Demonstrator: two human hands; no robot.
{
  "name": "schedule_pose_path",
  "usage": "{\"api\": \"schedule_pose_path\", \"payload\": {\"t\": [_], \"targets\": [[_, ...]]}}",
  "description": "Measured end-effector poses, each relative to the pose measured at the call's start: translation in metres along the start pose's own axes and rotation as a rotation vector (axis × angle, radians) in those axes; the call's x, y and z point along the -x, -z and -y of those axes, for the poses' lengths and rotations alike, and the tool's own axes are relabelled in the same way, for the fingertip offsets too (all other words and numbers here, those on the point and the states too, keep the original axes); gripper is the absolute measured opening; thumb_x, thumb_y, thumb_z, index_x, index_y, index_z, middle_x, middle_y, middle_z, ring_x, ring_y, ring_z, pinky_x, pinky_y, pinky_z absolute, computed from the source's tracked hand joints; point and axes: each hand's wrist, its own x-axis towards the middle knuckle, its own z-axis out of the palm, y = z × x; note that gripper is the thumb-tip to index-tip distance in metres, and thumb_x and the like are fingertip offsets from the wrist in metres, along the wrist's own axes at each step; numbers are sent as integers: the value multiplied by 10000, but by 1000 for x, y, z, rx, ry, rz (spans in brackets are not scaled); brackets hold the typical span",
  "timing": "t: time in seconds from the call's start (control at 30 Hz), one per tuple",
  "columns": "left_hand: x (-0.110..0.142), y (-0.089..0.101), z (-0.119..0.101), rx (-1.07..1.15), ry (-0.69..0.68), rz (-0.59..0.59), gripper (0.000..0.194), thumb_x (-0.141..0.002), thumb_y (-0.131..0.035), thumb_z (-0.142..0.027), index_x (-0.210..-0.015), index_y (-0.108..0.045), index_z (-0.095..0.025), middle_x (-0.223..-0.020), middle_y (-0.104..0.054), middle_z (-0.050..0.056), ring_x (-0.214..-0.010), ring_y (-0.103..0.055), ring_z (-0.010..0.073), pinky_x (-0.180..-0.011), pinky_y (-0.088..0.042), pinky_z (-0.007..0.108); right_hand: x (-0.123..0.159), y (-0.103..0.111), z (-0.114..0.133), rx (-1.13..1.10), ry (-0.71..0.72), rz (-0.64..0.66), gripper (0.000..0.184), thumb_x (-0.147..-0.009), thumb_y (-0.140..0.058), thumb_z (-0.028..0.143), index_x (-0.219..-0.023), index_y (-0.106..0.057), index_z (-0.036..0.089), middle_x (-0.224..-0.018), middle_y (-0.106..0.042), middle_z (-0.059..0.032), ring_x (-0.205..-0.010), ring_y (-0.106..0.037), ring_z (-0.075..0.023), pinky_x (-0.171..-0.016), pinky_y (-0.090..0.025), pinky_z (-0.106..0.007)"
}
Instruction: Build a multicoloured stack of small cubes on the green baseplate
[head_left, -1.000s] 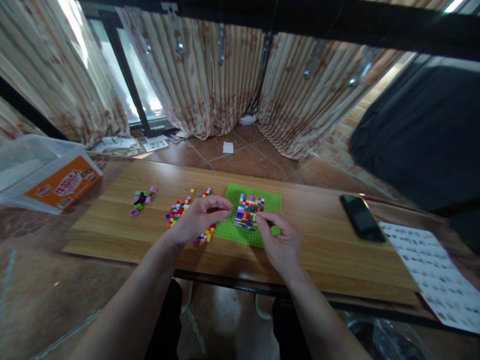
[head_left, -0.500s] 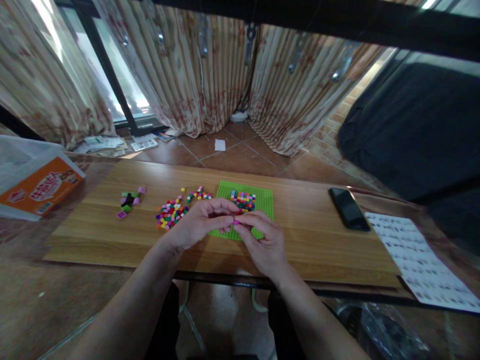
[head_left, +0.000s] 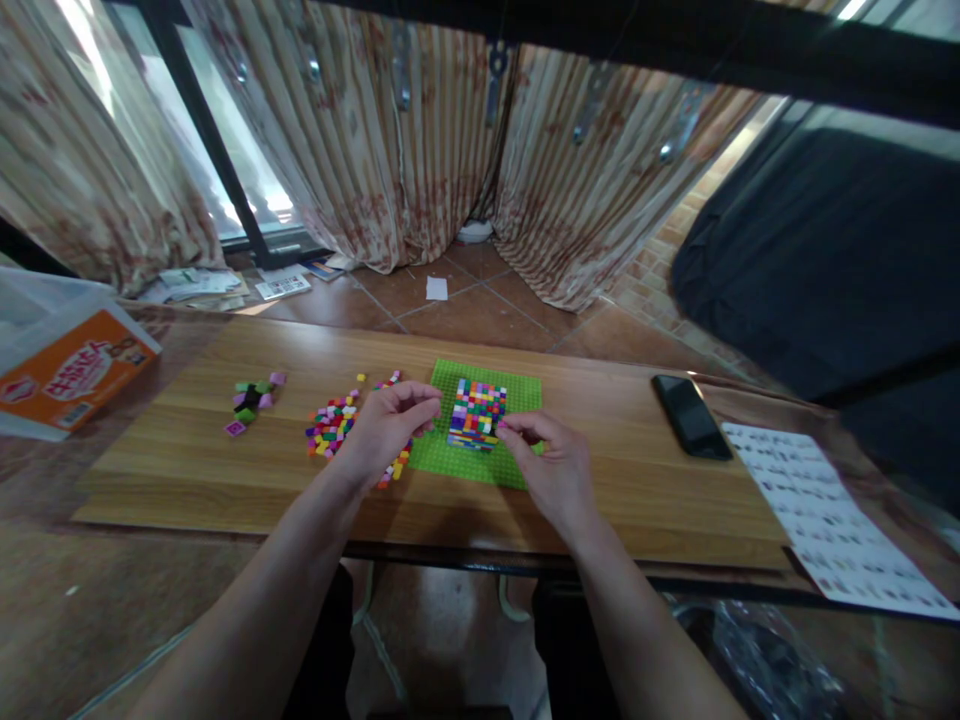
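Observation:
My right hand (head_left: 553, 465) pinches a small pink toy brick (head_left: 503, 425) between thumb and forefinger, at the right front corner of a block of many-coloured bricks (head_left: 480, 405). That block stands on a green studded baseplate (head_left: 457, 467). To its left, my left hand (head_left: 390, 430) hovers over the baseplate's left edge with thumb and forefinger pressed together; whatever they hold, if anything, is too small to make out. Under and beside that hand lies a pile of loose coloured bricks (head_left: 330, 425), partly covered by it.
Farther left on the wooden board (head_left: 615, 500) is a cluster of green, black and pink bricks (head_left: 251, 400). A plastic box with an orange label (head_left: 75, 370) stands at the left end. A black phone (head_left: 690, 417) and a printed sheet (head_left: 832, 515) lie at the right.
My hands, together over the baseplate before, have moved apart, left hand to the left, right hand to the right with the pink brick. More of the brick block shows between them.

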Motion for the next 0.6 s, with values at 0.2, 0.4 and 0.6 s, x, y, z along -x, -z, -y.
{"api": "schedule_pose_path", "payload": {"t": [0.2, 0.4, 0.6], "targets": [[1, -2, -1, -54, 32, 33, 253, -666, -719, -339, -822, -668, -146, -664, -613, -19, -572, -507, 86, -556, -382, 224, 0, -7, 0, 10, -10, -5, 102, -804, -646, 274, -803, -727, 212, -773, -696, -9, -651, -597, -127, -617, -484, -255], [2, -3, -3, -30, 50, 41, 253, -651, -722, -325, -809, -658, -138, -654, -602, -24, -570, -494, 80, -552, -371, 216, 0, -9, -4, 2, -14, -27, 114, -789, -656, 285, -833, -735, 216, -781, -706, -10, -656, -602, -129, -629, -489, -259], [2, -4, -4, -59, 44, 57, 255, -656, -711, -331, -804, -662, -129, -651, -596, -22, -568, -482, 79, -545, -358, 216, -1, -6, -5, -28, -65, -37, 124, -780, -669, 297, -839, -735, 210, -762, -710, -5, -645, -604, -127, -626, -491, -254]]}}
